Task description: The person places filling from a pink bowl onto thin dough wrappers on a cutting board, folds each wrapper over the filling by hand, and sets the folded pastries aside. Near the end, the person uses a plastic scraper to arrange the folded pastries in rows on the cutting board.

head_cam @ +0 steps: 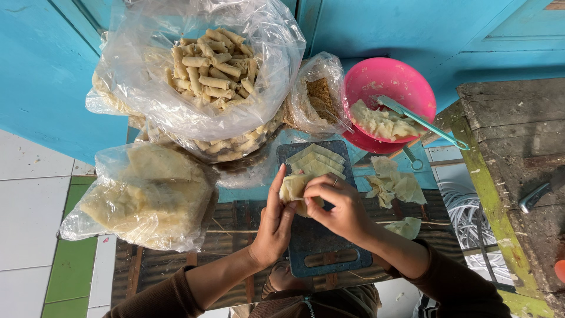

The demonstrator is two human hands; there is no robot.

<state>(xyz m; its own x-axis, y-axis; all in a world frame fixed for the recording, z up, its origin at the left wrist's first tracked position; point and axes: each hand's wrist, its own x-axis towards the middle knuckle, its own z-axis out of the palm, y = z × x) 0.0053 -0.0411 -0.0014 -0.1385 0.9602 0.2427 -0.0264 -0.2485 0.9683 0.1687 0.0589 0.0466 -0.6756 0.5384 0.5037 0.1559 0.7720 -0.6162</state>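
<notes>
Fingers of the right hand curled over a pale wrapper sheet, pinching its upper edge, a ring on one of them; left hand flat and upright against the sheet's left side, fingers straight and pressed to it, not closed round it. Sheet half folded, held just above the near end of a dark blue cutting board. Just beyond it on the board, three more folded wrappers overlapping in a row. Board lying on a slatted wooden surface, handle slot toward the body. To the right of the board, loose crumpled wrapper scraps and one smaller piece nearer. Further back on the right, a pink bowl with pale filling and a teal-handled utensil resting across its rim. Beside the bowl, a small clear bag of brown crumbs. Left of that, a large clear plastic bag full of finished rolls, stacked on a basket of more rolls. Nearer on the left, another clear bag holding a flat stack of wrapper sheets. Blue wall behind, white and green floor tiles at the left, a worn wooden bench at the far right
</notes>
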